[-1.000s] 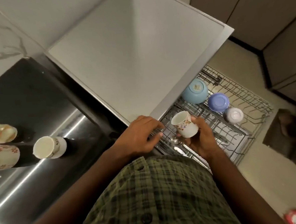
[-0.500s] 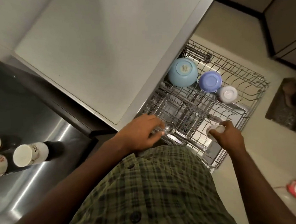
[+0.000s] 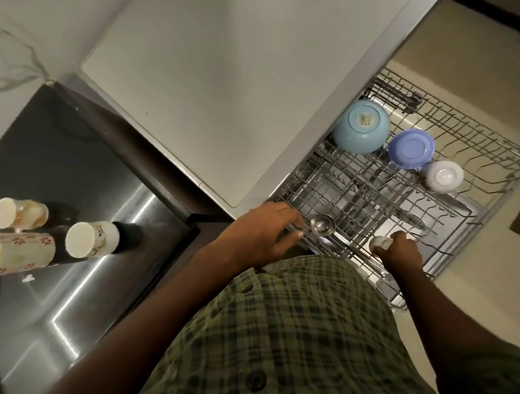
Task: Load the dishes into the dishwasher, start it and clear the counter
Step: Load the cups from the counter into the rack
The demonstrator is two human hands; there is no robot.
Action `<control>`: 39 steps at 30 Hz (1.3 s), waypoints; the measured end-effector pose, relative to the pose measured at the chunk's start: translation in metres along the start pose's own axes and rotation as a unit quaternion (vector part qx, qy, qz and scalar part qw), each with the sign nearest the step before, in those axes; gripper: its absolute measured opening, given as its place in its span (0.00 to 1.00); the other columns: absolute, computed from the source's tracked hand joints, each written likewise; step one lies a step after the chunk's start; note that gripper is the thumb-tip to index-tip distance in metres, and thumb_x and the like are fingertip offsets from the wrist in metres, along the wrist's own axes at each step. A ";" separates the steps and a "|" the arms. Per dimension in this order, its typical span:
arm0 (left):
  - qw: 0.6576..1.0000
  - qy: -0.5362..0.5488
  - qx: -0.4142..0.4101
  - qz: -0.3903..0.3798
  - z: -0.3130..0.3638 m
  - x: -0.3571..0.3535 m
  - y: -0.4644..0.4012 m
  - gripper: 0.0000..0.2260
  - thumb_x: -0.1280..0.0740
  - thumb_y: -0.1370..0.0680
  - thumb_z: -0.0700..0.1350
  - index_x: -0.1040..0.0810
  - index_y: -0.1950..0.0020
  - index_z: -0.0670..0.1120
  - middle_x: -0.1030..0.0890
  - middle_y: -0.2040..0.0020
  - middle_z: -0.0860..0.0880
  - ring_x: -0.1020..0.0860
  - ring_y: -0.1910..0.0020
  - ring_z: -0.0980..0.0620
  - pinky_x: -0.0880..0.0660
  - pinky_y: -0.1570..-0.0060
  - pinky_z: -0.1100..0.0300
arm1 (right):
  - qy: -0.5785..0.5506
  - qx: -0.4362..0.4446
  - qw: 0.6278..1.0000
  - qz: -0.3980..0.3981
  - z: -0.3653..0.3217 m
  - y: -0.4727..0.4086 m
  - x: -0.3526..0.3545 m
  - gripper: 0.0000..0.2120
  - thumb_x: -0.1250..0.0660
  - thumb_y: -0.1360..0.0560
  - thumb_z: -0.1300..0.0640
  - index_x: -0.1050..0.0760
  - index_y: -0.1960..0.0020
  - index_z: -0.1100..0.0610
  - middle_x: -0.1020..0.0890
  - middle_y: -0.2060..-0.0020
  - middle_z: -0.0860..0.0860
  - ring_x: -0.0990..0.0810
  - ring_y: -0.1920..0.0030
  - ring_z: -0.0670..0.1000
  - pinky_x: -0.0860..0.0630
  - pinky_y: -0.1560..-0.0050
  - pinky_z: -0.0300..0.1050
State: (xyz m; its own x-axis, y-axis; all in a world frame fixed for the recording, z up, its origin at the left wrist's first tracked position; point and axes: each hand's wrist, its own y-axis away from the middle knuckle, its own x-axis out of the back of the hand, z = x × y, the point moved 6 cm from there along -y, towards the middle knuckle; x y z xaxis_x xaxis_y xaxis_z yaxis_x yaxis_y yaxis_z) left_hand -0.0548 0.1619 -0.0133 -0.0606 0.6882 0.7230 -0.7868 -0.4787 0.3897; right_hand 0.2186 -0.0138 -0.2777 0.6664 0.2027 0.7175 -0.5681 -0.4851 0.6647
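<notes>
— Gripping what, that right hand [image 3: 400, 250]?

— A small white cup [image 3: 379, 243], fingers curled over it so only a rounded pale edge showed. It was held low in the near part of the wire rack [image 3: 476, 165], among the thin metal tines.

— And the left hand [image 3: 264, 233]?

— It lay at the rack's near left corner, fingers bent around something thin just beside a shiny steel measuring spoon [image 3: 323, 224] with a round bowl. Whether it was pinching the spoon's handle or the rack's wire, I could not tell.

— What else sat in the rack?

— Three pieces upside down along the far side: a glossy pale blue bowl [image 3: 360, 126] with a round label on its base, touching a smaller lavender plastic bowl [image 3: 411, 148], then a little white cup [image 3: 444, 175] just beside that. A flat matte grey countertop [image 3: 230, 76] overhung the rack's left edge.

— And the dishes left to load?

— Three cylindrical mugs stood on the brushed stainless counter [image 3: 90, 283] well to the left: a cream floral mug [image 3: 18, 252] with red blossoms, a white mug [image 3: 92, 239] touching it, and an amber-patterned mug [image 3: 19, 212] behind them.
</notes>
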 end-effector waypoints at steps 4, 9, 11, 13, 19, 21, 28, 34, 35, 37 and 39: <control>1.000 0.007 0.010 0.013 -0.007 0.000 0.008 0.12 0.36 0.17 0.52 0.20 0.38 0.48 0.19 0.44 0.51 0.23 0.44 0.52 0.24 0.42 0.48 | 0.021 -0.010 1.000 -0.010 -0.007 -0.002 -0.001 0.26 0.25 0.24 0.47 0.28 0.37 0.62 0.21 0.43 0.66 0.21 0.44 0.66 0.30 0.53 0.51; 0.999 0.019 0.024 0.023 -0.013 -0.001 0.014 0.12 0.37 0.17 0.53 0.21 0.38 0.49 0.20 0.44 0.52 0.23 0.44 0.53 0.23 0.43 0.48 | 0.042 -0.015 0.999 -0.011 -0.005 -0.001 0.000 0.32 0.26 0.26 0.39 0.29 0.36 0.62 0.21 0.42 0.64 0.20 0.42 0.66 0.25 0.49 0.54; 0.999 0.026 0.027 0.032 -0.012 0.003 0.017 0.11 0.36 0.16 0.52 0.20 0.38 0.49 0.19 0.44 0.52 0.23 0.43 0.53 0.24 0.42 0.48 | 0.057 -0.016 0.998 0.002 -0.009 0.003 0.005 0.35 0.27 0.26 0.36 0.30 0.34 0.62 0.22 0.39 0.65 0.21 0.40 0.67 0.23 0.45 0.57; 0.998 0.035 0.029 0.042 -0.013 0.006 0.018 0.11 0.36 0.17 0.51 0.20 0.39 0.49 0.19 0.44 0.52 0.24 0.43 0.54 0.24 0.40 0.49 | 0.068 -0.006 0.997 0.027 -0.017 0.009 0.013 0.36 0.28 0.25 0.36 0.31 0.31 0.62 0.23 0.37 0.67 0.23 0.38 0.69 0.22 0.43 0.60; 0.997 0.042 0.036 0.048 -0.020 0.014 0.022 0.14 0.38 0.17 0.54 0.20 0.38 0.48 0.19 0.43 0.51 0.23 0.42 0.52 0.25 0.39 0.47 | -0.011 0.135 0.983 0.122 -0.083 0.045 0.055 0.27 0.34 0.20 0.40 0.27 0.32 0.60 0.22 0.36 0.65 0.23 0.36 0.66 0.24 0.39 0.62; 0.996 0.051 0.034 0.065 -0.023 0.021 0.027 0.14 0.38 0.17 0.54 0.21 0.37 0.48 0.20 0.42 0.51 0.24 0.42 0.52 0.25 0.39 0.48 | -0.082 0.207 0.962 0.158 -0.118 0.068 0.077 0.20 0.36 0.18 0.40 0.23 0.36 0.55 0.19 0.40 0.58 0.21 0.41 0.60 0.22 0.41 0.58; 0.982 0.079 0.054 0.163 -0.050 0.043 0.067 0.10 0.36 0.16 0.52 0.20 0.39 0.51 0.19 0.44 0.54 0.23 0.44 0.55 0.24 0.40 0.51 | -0.199 0.503 0.822 0.178 -0.255 0.171 0.137 0.08 0.35 0.17 0.55 0.21 0.48 0.59 0.20 0.56 0.51 0.22 0.57 0.50 0.25 0.56 0.43; 0.937 0.106 0.129 0.307 -0.088 0.053 0.132 0.08 0.33 0.18 0.49 0.18 0.42 0.50 0.18 0.47 0.55 0.20 0.49 0.56 0.20 0.48 0.52 | -0.148 0.649 0.746 0.017 -0.371 0.241 0.101 0.05 0.32 0.18 0.58 0.19 0.48 0.58 0.18 0.56 0.48 0.19 0.55 0.46 0.23 0.55 0.43; 0.924 0.108 0.148 0.335 -0.095 0.053 0.146 0.07 0.33 0.18 0.48 0.18 0.42 0.50 0.18 0.48 0.55 0.20 0.50 0.56 0.20 0.49 0.53 | -0.139 0.667 0.732 -0.014 -0.389 0.253 0.089 0.04 0.31 0.18 0.59 0.18 0.47 0.57 0.18 0.55 0.47 0.19 0.54 0.46 0.22 0.54 0.43; 0.891 0.121 0.187 0.395 -0.111 0.051 0.176 0.06 0.32 0.18 0.48 0.18 0.43 0.50 0.18 0.50 0.55 0.20 0.53 0.57 0.21 0.51 0.53 | -0.114 0.682 0.717 -0.088 -0.421 0.276 0.061 0.05 0.31 0.18 0.59 0.18 0.44 0.55 0.17 0.51 0.45 0.18 0.51 0.46 0.21 0.51 0.42; 0.853 0.139 0.233 0.447 -0.124 0.046 0.203 0.05 0.32 0.18 0.48 0.18 0.45 0.50 0.18 0.52 0.54 0.20 0.54 0.57 0.21 0.53 0.52 | -0.077 0.678 0.716 -0.150 -0.446 0.293 0.032 0.08 0.32 0.18 0.57 0.19 0.40 0.53 0.17 0.48 0.45 0.17 0.48 0.44 0.20 0.48 0.41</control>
State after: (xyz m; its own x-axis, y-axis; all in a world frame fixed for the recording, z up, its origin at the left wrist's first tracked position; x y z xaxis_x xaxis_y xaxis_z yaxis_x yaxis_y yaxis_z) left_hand -0.2933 0.1644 0.0282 -0.7025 0.0068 0.7117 -0.0251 -0.9996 -0.0153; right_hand -0.1419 0.2301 0.0326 0.7650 0.4254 0.4836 0.5325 -0.8401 -0.1033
